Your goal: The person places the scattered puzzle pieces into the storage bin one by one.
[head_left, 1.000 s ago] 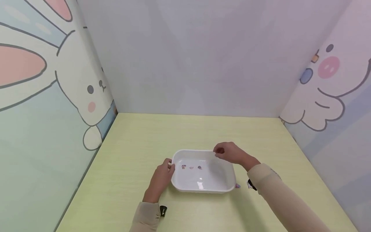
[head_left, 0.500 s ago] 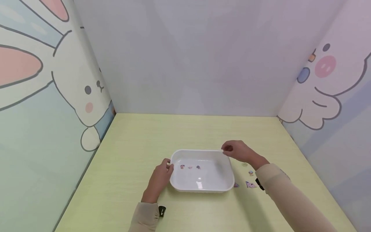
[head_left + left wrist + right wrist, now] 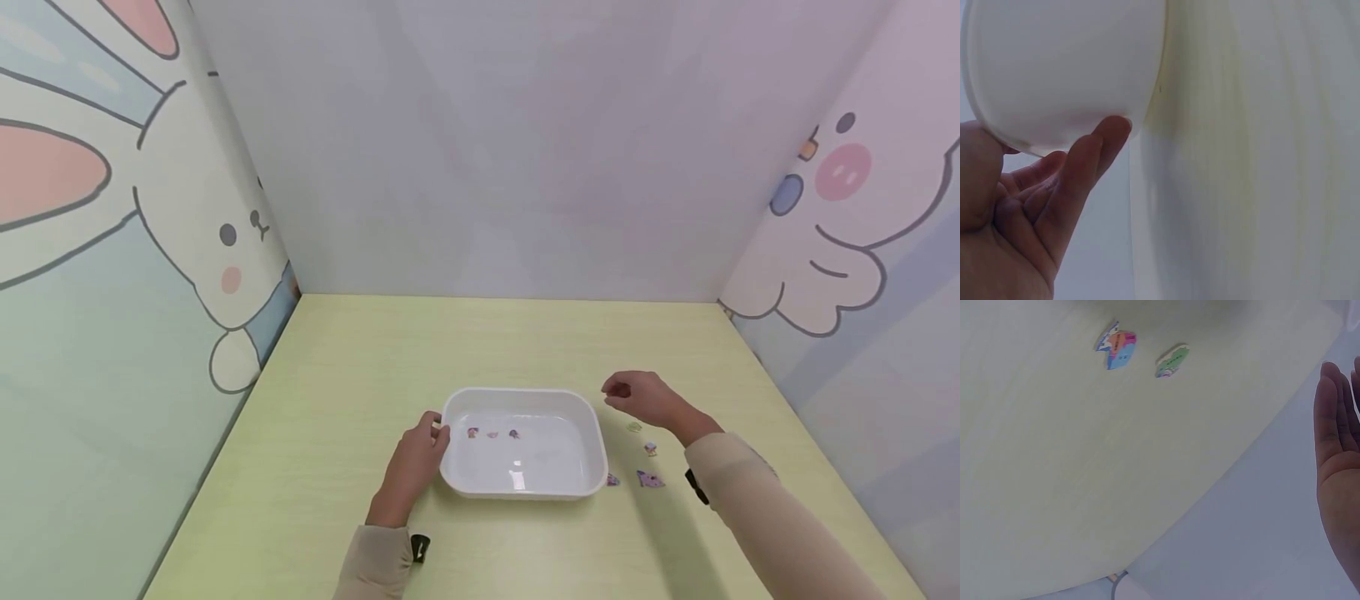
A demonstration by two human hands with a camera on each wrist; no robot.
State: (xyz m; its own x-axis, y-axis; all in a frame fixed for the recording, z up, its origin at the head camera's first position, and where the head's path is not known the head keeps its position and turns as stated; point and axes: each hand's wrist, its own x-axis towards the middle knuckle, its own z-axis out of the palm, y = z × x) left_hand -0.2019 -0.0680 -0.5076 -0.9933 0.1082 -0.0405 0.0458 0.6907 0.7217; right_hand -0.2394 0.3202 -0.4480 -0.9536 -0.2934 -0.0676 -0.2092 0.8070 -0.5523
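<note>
A white rectangular tray (image 3: 525,493) with rounded corners sits on the table. At its left end my left hand (image 3: 414,458) holds the rim; in the left wrist view the fingers (image 3: 1079,169) lie against the wall. Three small printed cut-out pieces lie in a row inside: a left one (image 3: 472,433), a middle one (image 3: 492,435) and a right one (image 3: 514,434). Beyond the tray's back right corner my right hand (image 3: 647,398) hovers, fingers loosely bent, nothing visible in them. Below it lie a green piece (image 3: 1173,361) and an orange-and-blue piece (image 3: 1121,349).
A purple piece (image 3: 650,479) lies on the table to the right of the tray. Another colourful piece (image 3: 613,480) sits right by the tray's front right corner, partly hidden. Printed cartoon panels stand at both sides, and a plain wall (image 3: 480,167) closes the back.
My right hand has moved right, from over the tray's back right rim to beyond it, uncovering pieces on the table. The left hand stays on the tray; the three pieces inside have not moved.
</note>
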